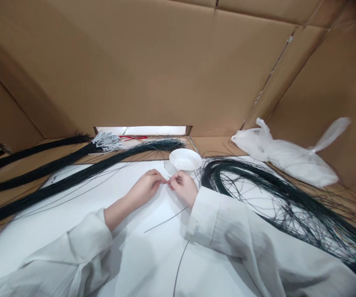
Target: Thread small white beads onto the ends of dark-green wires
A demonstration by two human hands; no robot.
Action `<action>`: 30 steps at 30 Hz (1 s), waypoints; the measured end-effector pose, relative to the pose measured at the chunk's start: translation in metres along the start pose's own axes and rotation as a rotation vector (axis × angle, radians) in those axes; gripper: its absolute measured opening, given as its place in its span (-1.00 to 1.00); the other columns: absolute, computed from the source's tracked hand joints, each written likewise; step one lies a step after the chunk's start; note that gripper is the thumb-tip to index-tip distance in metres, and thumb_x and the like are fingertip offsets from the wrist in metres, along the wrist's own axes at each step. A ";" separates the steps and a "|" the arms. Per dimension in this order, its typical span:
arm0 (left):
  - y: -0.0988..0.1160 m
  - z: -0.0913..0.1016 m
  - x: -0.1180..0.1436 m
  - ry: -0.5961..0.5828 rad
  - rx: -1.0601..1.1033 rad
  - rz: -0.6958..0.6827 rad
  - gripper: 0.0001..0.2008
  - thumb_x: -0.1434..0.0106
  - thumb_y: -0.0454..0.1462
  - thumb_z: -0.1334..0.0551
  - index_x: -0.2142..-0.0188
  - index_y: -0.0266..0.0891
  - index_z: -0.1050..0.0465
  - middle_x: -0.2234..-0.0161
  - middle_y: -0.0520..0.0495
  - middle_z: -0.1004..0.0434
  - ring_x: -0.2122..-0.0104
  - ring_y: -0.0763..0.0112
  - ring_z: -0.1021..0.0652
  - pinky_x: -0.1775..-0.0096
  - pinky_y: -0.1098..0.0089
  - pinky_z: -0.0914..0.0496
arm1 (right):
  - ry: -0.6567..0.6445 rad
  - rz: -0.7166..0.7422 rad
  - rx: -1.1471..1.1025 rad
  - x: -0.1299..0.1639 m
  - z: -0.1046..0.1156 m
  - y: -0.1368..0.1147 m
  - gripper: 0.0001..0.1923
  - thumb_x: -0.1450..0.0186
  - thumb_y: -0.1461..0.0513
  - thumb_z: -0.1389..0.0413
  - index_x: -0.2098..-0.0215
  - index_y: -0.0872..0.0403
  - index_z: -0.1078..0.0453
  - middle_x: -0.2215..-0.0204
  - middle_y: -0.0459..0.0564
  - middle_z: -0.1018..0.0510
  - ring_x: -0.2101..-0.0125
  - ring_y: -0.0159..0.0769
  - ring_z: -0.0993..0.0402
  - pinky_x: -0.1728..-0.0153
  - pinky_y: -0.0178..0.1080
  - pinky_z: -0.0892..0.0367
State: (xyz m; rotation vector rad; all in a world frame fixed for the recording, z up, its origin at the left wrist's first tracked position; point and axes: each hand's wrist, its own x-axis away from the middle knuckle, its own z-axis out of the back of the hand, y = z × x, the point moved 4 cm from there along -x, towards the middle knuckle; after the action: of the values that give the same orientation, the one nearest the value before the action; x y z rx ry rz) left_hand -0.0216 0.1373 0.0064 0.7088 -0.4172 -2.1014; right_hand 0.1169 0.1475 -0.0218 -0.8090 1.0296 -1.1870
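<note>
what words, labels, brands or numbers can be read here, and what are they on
No text can be read in this view.
Right sleeve: faint bluish marks near the cuff, too blurred to tell if they are letters.
White ends of a dark bundle: dark specks, too small to make out.
White bowl and white bag: no lettering shows.

Pinched bit: dark, at the right hand's fingertips; too small for me to make out.
Cord: thin, dark, I see it slanting across the table.
Curved cord: emerges below the right sleeve; I can't tell whether they join.
</note>
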 end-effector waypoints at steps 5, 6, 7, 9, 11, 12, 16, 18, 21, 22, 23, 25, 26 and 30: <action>0.002 0.002 0.004 -0.008 0.013 -0.020 -0.67 -0.15 -0.49 0.02 0.31 -0.22 -0.48 0.30 -0.07 -0.41 0.23 0.38 -0.42 0.14 0.37 -0.30 | -0.053 0.009 -0.005 0.001 0.000 -0.004 -0.94 -0.08 0.33 -0.01 0.54 0.11 -0.26 0.56 -0.03 -0.50 0.53 -0.35 -0.43 0.43 -0.28 -0.35; 0.003 0.002 0.005 -0.006 0.014 -0.025 -0.66 -0.14 -0.50 0.02 0.32 -0.22 -0.48 0.30 -0.07 -0.41 0.24 0.38 -0.42 0.14 0.37 -0.29 | -0.071 0.014 -0.011 0.002 -0.001 -0.005 -0.95 -0.08 0.33 -0.01 0.54 0.11 -0.25 0.58 -0.04 -0.50 0.54 -0.36 -0.43 0.44 -0.28 -0.35; 0.003 0.002 0.006 -0.005 0.014 -0.029 -0.66 -0.13 -0.51 0.02 0.33 -0.22 -0.48 0.30 -0.06 -0.41 0.24 0.39 -0.42 0.14 0.37 -0.29 | -0.090 0.018 -0.020 0.003 -0.001 -0.007 -0.95 -0.07 0.33 -0.01 0.55 0.11 -0.24 0.59 -0.04 -0.49 0.55 -0.36 -0.42 0.45 -0.28 -0.34; 0.005 0.003 0.009 -0.003 0.015 -0.038 -0.65 -0.12 -0.53 0.02 0.35 -0.22 -0.48 0.31 -0.06 -0.41 0.24 0.39 -0.42 0.14 0.38 -0.29 | -0.126 0.025 -0.040 0.004 -0.001 -0.009 -0.95 -0.07 0.33 0.00 0.55 0.11 -0.23 0.61 -0.05 -0.47 0.58 -0.37 -0.41 0.48 -0.29 -0.34; 0.007 0.003 0.011 -0.006 0.014 -0.047 -0.65 -0.10 -0.53 0.02 0.37 -0.21 -0.49 0.31 -0.05 -0.41 0.24 0.39 -0.42 0.15 0.38 -0.30 | -0.163 0.029 -0.059 0.005 -0.002 -0.010 -0.94 -0.06 0.34 0.00 0.56 0.11 -0.22 0.63 -0.07 -0.46 0.60 -0.39 -0.39 0.50 -0.31 -0.33; 0.007 0.004 0.012 -0.006 0.012 -0.051 -0.65 -0.10 -0.53 0.02 0.38 -0.21 -0.49 0.31 -0.05 -0.41 0.24 0.39 -0.42 0.15 0.38 -0.30 | -0.182 0.028 -0.069 0.005 -0.002 -0.011 -0.94 -0.05 0.34 0.00 0.56 0.11 -0.21 0.64 -0.07 -0.45 0.61 -0.40 -0.38 0.51 -0.32 -0.32; 0.005 0.010 0.009 0.023 -0.032 -0.036 -0.68 -0.14 -0.50 0.02 0.37 -0.22 -0.48 0.30 -0.07 -0.42 0.24 0.39 -0.42 0.15 0.38 -0.30 | -0.175 -0.026 -0.151 0.005 -0.002 -0.008 -0.95 -0.05 0.31 0.00 0.56 0.11 -0.20 0.63 -0.08 -0.44 0.65 -0.43 -0.34 0.57 -0.34 -0.30; 0.002 0.015 0.005 0.055 -0.090 -0.003 -0.70 -0.18 -0.46 0.02 0.33 -0.25 -0.47 0.29 -0.09 -0.43 0.24 0.38 -0.42 0.16 0.38 -0.30 | -0.076 -0.039 -0.168 0.003 0.002 -0.007 -0.95 -0.06 0.28 -0.01 0.54 0.10 -0.21 0.61 -0.08 -0.44 0.66 -0.44 -0.32 0.60 -0.35 -0.28; -0.001 0.019 -0.006 0.055 -0.164 0.013 -0.74 -0.21 -0.39 0.00 0.27 -0.27 -0.46 0.27 -0.11 -0.46 0.24 0.34 -0.44 0.19 0.37 -0.31 | 0.086 -0.009 -0.145 0.002 0.011 -0.006 -0.92 -0.07 0.23 -0.02 0.50 0.10 -0.23 0.57 -0.05 -0.45 0.61 -0.39 -0.35 0.62 -0.36 -0.28; -0.001 0.018 -0.010 0.037 -0.178 0.002 -0.75 -0.21 -0.37 -0.02 0.25 -0.26 -0.46 0.27 -0.11 -0.47 0.25 0.33 -0.44 0.20 0.36 -0.31 | 0.121 0.000 -0.139 0.002 0.013 -0.006 -0.91 -0.07 0.22 -0.02 0.49 0.10 -0.24 0.56 -0.05 -0.46 0.59 -0.38 -0.36 0.63 -0.36 -0.28; 0.001 0.016 -0.014 0.014 -0.188 -0.014 -0.77 -0.20 -0.35 -0.05 0.24 -0.25 -0.46 0.28 -0.11 -0.49 0.26 0.32 -0.44 0.20 0.36 -0.30 | 0.147 0.006 -0.135 0.002 0.015 -0.007 -0.90 -0.08 0.21 -0.02 0.48 0.10 -0.24 0.55 -0.04 -0.46 0.58 -0.37 -0.37 0.63 -0.36 -0.27; 0.006 0.010 -0.022 -0.041 -0.211 -0.061 -0.80 -0.18 -0.34 -0.09 0.27 -0.23 -0.48 0.32 -0.09 -0.51 0.28 0.31 -0.45 0.21 0.36 -0.30 | 0.186 0.018 -0.123 0.002 0.017 -0.007 -0.89 -0.09 0.20 -0.01 0.47 0.09 -0.24 0.55 -0.04 -0.47 0.57 -0.37 -0.37 0.62 -0.36 -0.27; 0.009 0.005 -0.025 -0.068 -0.223 -0.087 -0.81 -0.17 -0.34 -0.11 0.30 -0.23 -0.50 0.36 -0.09 -0.52 0.30 0.31 -0.45 0.21 0.36 -0.29 | 0.197 0.026 -0.115 0.002 0.017 -0.008 -0.89 -0.10 0.20 0.00 0.47 0.09 -0.24 0.55 -0.04 -0.47 0.57 -0.37 -0.37 0.60 -0.36 -0.27; 0.018 -0.010 -0.031 -0.138 -0.256 -0.156 -0.82 -0.16 -0.36 -0.12 0.46 -0.25 -0.50 0.48 -0.09 -0.51 0.36 0.30 -0.43 0.26 0.37 -0.27 | 0.219 0.051 -0.113 0.004 0.017 -0.010 -0.90 -0.10 0.20 -0.01 0.49 0.08 -0.24 0.56 -0.07 -0.47 0.56 -0.38 -0.37 0.56 -0.36 -0.26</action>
State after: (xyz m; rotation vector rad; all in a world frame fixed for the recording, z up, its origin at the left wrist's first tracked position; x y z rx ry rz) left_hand 0.0104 0.1523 0.0188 0.4602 -0.1659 -2.3069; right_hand 0.1301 0.1411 -0.0078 -0.7468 1.2999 -1.2006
